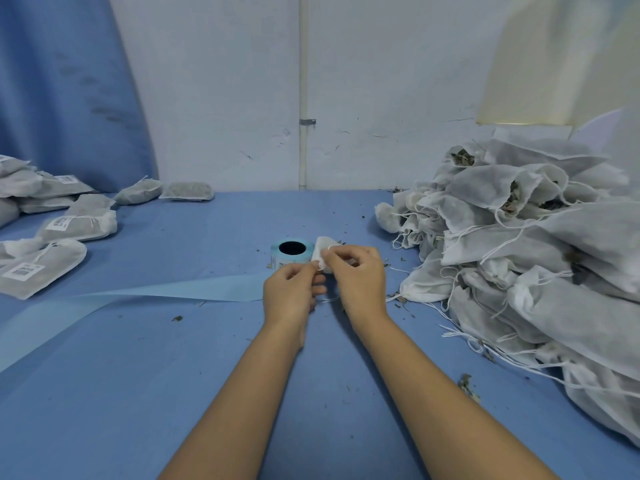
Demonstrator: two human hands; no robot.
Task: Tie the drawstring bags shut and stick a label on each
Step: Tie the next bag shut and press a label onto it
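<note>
A small white drawstring bag (322, 249) sits mid-table between my two hands, mostly hidden behind them. My right hand (358, 275) pinches its gathered top. My left hand (292, 289) is closed beside it, fingers pinched on the bag's thin white string. Just behind the bag stands a roll of labels (290, 252) with a pale blue backing strip (138, 296) trailing away to the left across the table.
A tall heap of open white bags (526, 244) with loose strings fills the right side. Tied, labelled bags (59, 244) lie at the left. Dried herb crumbs (468, 386) dot the blue tablecloth (173, 393). A white wall stands behind the table.
</note>
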